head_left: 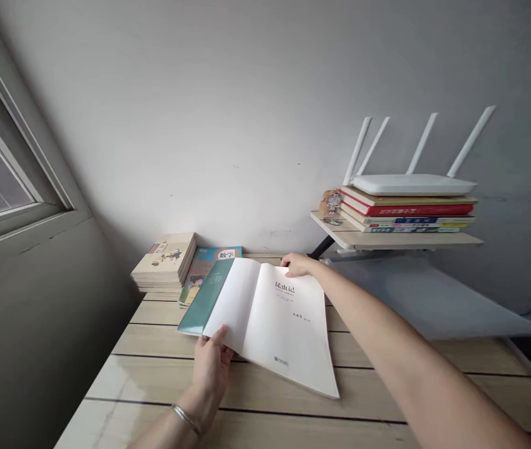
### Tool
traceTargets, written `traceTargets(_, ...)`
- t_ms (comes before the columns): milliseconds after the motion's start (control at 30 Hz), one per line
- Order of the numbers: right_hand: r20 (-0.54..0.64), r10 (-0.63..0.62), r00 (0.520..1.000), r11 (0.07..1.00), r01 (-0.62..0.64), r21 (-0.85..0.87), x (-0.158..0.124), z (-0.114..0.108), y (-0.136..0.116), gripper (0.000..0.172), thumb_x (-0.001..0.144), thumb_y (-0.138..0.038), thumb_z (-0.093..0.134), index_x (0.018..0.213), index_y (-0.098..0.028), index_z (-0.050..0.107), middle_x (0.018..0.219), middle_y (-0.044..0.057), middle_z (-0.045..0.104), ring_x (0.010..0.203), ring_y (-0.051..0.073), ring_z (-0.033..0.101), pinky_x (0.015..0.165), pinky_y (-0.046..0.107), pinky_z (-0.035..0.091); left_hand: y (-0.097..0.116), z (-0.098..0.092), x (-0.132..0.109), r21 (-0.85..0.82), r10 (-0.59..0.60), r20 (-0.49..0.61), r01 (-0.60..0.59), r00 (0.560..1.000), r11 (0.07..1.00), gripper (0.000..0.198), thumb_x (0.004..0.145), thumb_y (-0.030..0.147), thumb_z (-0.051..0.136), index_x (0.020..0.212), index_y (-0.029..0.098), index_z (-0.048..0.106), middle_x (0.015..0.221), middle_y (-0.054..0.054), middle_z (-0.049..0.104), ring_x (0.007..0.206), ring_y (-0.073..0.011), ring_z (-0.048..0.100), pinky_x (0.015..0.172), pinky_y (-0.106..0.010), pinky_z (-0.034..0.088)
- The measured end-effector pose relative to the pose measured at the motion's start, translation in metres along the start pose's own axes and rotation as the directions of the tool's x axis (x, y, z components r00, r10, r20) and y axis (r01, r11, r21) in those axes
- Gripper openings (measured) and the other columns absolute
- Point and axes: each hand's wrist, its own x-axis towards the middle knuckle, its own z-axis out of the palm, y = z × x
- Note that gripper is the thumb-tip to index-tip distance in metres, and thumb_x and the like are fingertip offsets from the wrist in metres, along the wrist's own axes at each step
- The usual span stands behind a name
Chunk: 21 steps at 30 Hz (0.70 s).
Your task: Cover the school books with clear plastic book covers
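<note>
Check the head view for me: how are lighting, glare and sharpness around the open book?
Head view: light seems to enter from the window at left, the wall below it in deep shadow; head view: glare on the near end of the green flap; head view: the open book's large title legible, smallest print not, left hand and right hand without obvious motion blur.

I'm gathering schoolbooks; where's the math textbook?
In the head view, left of centre, the math textbook lies between the book stack and the open book, which partly hides it.
</note>
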Motion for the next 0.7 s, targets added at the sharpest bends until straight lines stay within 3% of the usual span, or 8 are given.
traceTargets(200, 0.141, -0.071, 0.987, 0.984, 0.093, -0.151, 0.025, 0.010, -0.006, 0.035, 0.056, -0.009, 0.069, 0.089, -0.022, 0.071, 0.086, 0.001, 0.071, 0.073, 0.017, 0.064, 0.065, 0.023, 0.046, -0.024, -0.004, -0.035, -0.065, -0.144, 0.026, 0.145, 0.989, 0.987, 0.012, 0.079, 0.006, 0.058, 0.086, 0.013, 0.051, 0.085, -0.012, 0.069, 0.080, -0.0217, 0.069, 0.074, -0.036, 0.058)
traceTargets(333, 0.053, -0.155, 0.986, 0.967, 0.163, -0.196, 0.013, 0.018, -0.019, 0.043, 0.066, -0.005, 0.061, 0.105, -0.022, 0.068, 0.110, 0.007, 0.067, 0.099, 0.023, 0.061, 0.084, 0.031, 0.045, -0.033, -0.010, -0.040, -0.041, -0.174, -0.023, 0.173, 0.985, 0.984, 0.012, 0.079, 0.004, 0.058, 0.083, 0.013, 0.051, 0.086, -0.013, 0.069, 0.078, -0.0209, 0.069, 0.078, -0.038, 0.057)
traceTargets(467, -0.102, -0.325, 0.940, 0.934, 0.302, -0.189, -0.038, 0.039, -0.044, 0.046, 0.082, -0.010, 0.045, 0.125, -0.024, 0.057, 0.136, 0.006, 0.049, 0.125, 0.022, 0.042, 0.104, 0.038, 0.033, -0.030, -0.021, -0.033, -0.028, -0.138, 0.000, 0.138, 0.990, 0.990, 0.018, 0.071, 0.001, 0.061, 0.081, 0.014, 0.053, 0.085, -0.010, 0.068, 0.086, -0.0213, 0.068, 0.085, -0.039, 0.054)
traceTargets(533, -0.162, -0.488, 0.857, 0.871, 0.469, -0.145, -0.074, 0.055, -0.052, 0.041, 0.088, -0.019, 0.042, 0.125, -0.022, 0.057, 0.138, 0.009, 0.047, 0.129, 0.025, 0.037, 0.106, 0.044, 0.029, -0.027, -0.029, -0.029, -0.007, -0.119, 0.088, 0.120, 0.989, 0.993, 0.029, 0.059, -0.003, 0.062, 0.081, 0.015, 0.057, 0.087, -0.008, 0.068, 0.092, -0.0227, 0.066, 0.089, -0.039, 0.052)
traceTargets(567, -0.135, -0.512, 0.848, 0.858, 0.497, -0.126, -0.092, 0.063, -0.054, 0.040, 0.090, -0.027, 0.042, 0.127, -0.023, 0.055, 0.141, 0.009, 0.043, 0.133, 0.027, 0.032, 0.107, 0.047, 0.026, -0.025, -0.033, -0.027, 0.019, -0.101, 0.147, 0.100, 0.984, 0.995, 0.033, 0.054, -0.004, 0.062, 0.081, 0.015, 0.059, 0.086, -0.007, 0.069, 0.095, -0.0236, 0.065, 0.091, -0.039, 0.050)
traceTargets(700, 0.036, -0.421, 0.906, 0.903, 0.422, -0.078, -0.142, 0.090, -0.049, 0.050, 0.092, -0.044, 0.035, 0.140, -0.032, 0.034, 0.150, 0.004, 0.027, 0.140, 0.029, 0.011, 0.108, 0.060, 0.011, -0.011, -0.043, -0.016, 0.309, -0.015, 0.353, -0.102, 0.935, 0.945, 0.028, 0.054, 0.007, 0.065, 0.081, 0.013, 0.065, 0.087, -0.007, 0.070, 0.099, -0.0274, 0.061, 0.096, -0.040, 0.044)
